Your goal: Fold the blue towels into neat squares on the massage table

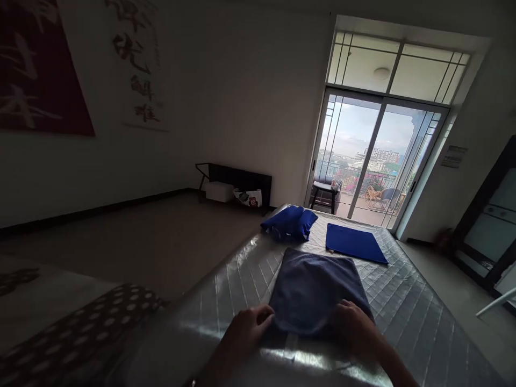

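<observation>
A dark blue cloth piece (312, 290), roughly square, lies flat on a plastic-wrapped mattress (231, 279) in front of me. At its near left corner is my left hand (252, 324), thumb and fingers pinched on the edge. My right hand (352, 325) is at the near right part of the same cloth, its fingers curled and closed on it, though dim light hides the fingertips. Beyond it, a flat brighter blue cloth (355, 243) lies to the right, and a crumpled blue cloth bundle (291, 222) to the left.
Polka-dot bedding (92, 322) is at the lower left. A low black bench (239, 177) with a white box (220, 191) beneath stands by the wall. Sliding glass doors (374, 161) rise past the mattress's far end. A dark cabinet (489, 220) is at right.
</observation>
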{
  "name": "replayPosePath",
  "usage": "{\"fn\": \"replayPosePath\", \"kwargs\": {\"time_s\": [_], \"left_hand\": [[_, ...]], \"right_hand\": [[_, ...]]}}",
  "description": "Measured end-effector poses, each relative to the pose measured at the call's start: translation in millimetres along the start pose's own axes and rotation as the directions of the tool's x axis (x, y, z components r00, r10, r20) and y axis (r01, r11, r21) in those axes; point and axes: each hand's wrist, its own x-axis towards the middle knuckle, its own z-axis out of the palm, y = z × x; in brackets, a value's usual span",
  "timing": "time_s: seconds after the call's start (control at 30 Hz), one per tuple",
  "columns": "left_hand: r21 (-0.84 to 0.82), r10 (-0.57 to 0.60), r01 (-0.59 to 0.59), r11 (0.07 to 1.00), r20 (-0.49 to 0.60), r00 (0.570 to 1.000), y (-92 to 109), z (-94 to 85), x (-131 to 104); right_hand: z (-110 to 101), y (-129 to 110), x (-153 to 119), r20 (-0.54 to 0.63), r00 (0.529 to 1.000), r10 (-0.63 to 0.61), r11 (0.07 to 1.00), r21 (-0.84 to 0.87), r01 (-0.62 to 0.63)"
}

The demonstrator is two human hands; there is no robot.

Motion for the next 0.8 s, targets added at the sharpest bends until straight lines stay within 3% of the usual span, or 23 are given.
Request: {"fn": "replayPosePath", "kwargs": {"time_s": [0.13,0.23,0.33,0.5,0.6,0.8], "left_hand": [[-0.099,0.001,-0.002,0.995,-0.009,1.000,-1,-7.9,5],[-0.211,0.005,-0.009,0.978,-0.019,1.000,-4,-9.0,6],[-0.298,0.023,-0.036,0.954,-0.047,0.999,-3,-10.7,4],[-0.295,0.021,-0.035,0.955,-0.050,0.999,1,-18.4,0],[-0.248,0.094,-0.103,0.963,-0.047,0.994,-2,-19.6,0],[-0.070,0.252,-0.270,0.960,-0.198,0.947,-13,-10.5,6]], "right_hand": [[-17,43,-69,-0.002,0.987,0.161,0.985,-0.059,-0.161],[-21,54,-94,-0.058,0.977,0.206,0.979,0.011,-0.206],[-19,55,-99,-0.110,0.976,0.185,0.982,0.044,-0.182],[-14,59,-94,-0.200,0.967,0.157,0.987,-0.011,-0.162],[-16,57,-92,-0.207,0.975,0.083,0.994,-0.059,-0.097],[-23,47,-90,-0.252,0.967,0.028,0.995,-0.088,-0.052]]}}
